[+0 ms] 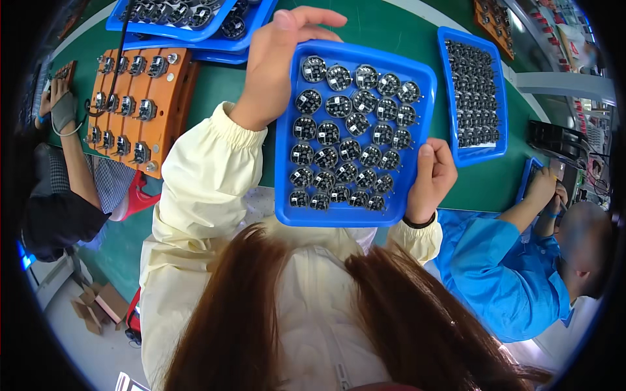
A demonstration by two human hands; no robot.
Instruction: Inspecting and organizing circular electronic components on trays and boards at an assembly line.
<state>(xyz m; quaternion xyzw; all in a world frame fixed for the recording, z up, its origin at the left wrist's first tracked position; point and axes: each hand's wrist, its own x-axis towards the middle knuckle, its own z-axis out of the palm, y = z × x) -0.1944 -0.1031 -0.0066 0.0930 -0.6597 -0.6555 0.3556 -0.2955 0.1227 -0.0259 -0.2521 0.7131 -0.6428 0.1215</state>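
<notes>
"Hands?"
"Both grasping. My left hand [268, 75] holds the blue tray [326, 218] by its upper left corner; my right hand [432, 181] grips its right edge, lower down."
"Tray where?"
"Between my hands, in front of my chest, rows of small round parts [350, 150] in it."
"Around?"
"Green table [218, 81]. Left: orange rack [147, 85], stacked trays [150, 30]. Right: another loaded tray [486, 154], then a co-worker in blue [502, 274]."
</notes>
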